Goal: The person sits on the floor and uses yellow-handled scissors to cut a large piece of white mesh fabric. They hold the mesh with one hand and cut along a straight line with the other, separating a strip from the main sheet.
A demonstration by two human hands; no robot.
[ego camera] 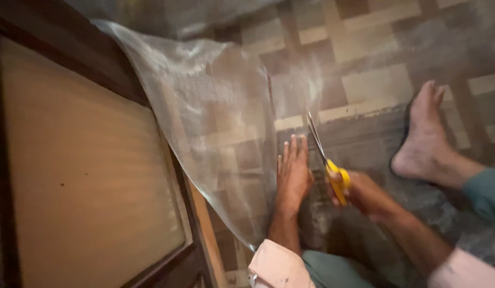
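Note:
A sheet of fine translucent mesh [215,106] lies over a dark wooden frame [71,48] and spreads onto the floor. My left hand [293,170] presses flat on the mesh, fingers together and pointing away from me. My right hand [359,192] grips scissors with yellow handles [338,178]; their blades [315,136] are slightly apart and point away, just right of my left fingertips. A bare foot [423,133] rests on a dark sandal to the right.
The frame holds a pale tan panel [87,170] filling the left of the view, with a light wooden strip [207,229] along its edge. The floor has brown and cream patterned tiles [375,80]. My teal-clad legs [333,269] sit at the bottom.

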